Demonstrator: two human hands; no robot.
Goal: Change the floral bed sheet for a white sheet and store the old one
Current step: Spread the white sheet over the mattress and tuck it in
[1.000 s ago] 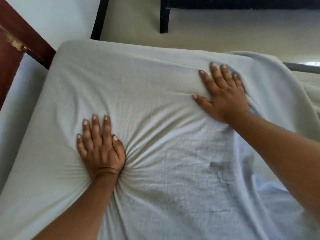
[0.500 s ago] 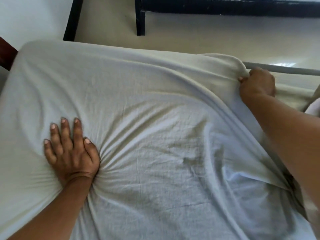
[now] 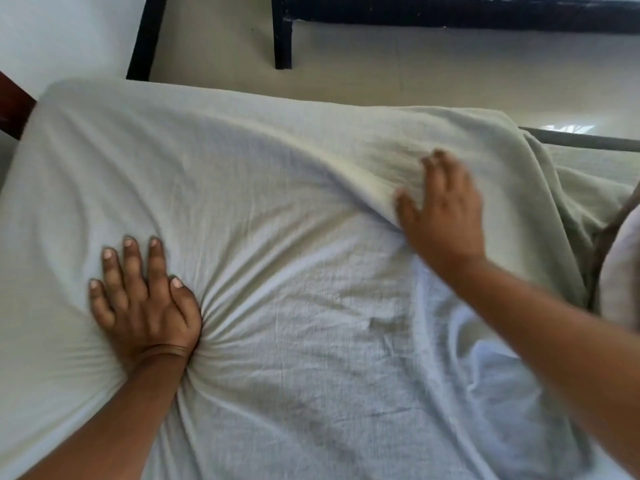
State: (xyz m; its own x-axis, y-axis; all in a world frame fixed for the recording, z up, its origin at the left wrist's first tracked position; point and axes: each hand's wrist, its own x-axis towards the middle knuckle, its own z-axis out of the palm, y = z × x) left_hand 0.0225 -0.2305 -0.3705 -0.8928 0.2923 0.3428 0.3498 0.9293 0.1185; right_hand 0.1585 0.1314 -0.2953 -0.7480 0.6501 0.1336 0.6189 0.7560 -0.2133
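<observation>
The white sheet (image 3: 277,209) covers the mattress and fills most of the view, creased and bunched. My left hand (image 3: 142,299) presses flat on it at the lower left, fingers straight, with folds fanning out from under the palm. My right hand (image 3: 443,216), blurred by motion, lies flat on a raised fold of the sheet near the far right side, fingers spread. The sheet's right part drapes loosely over the mattress edge. No floral sheet is in view.
A grey metal bed rail (image 3: 588,142) runs along the far right. A black bed frame (image 3: 450,10) with a leg (image 3: 282,39) stands on the beige floor beyond. A dark wooden piece (image 3: 14,109) sits at the far left. A pale cloth bundle (image 3: 623,271) sits at the right edge.
My right hand has let go of the sheet's edge by the rail and come back left, flat onto the fold. My left hand stays pressed in place.
</observation>
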